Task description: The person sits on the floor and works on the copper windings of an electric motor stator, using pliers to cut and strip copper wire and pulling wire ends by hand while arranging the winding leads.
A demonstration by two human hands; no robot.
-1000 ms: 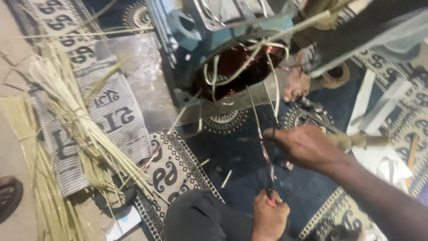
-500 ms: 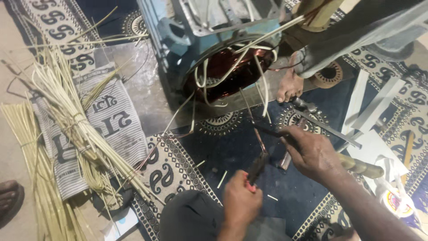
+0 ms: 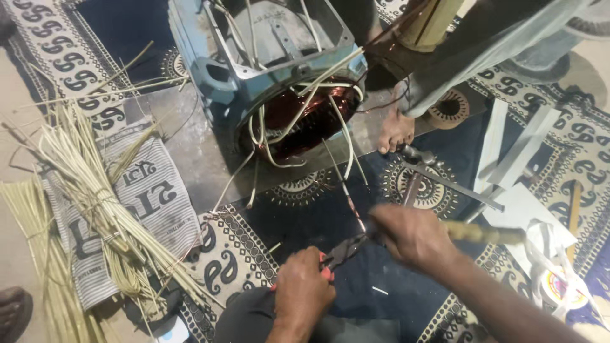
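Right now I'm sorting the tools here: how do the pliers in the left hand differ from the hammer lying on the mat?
The pliers are gripped by the left hand, jaws toward a thin wire; the hammer lies untouched. The pliers have red grips; the hammer looks all grey metal. The pliers are shorter. Both are over the patterned mat.

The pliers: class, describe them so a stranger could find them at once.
Start at the big blue motor housing with copper windings at the top, then follow its sleeved wires down to the patterned dark mat. There the left hand grips the pliers. Their red handles and dark jaws set them apart from the grey hammer lying to the right.
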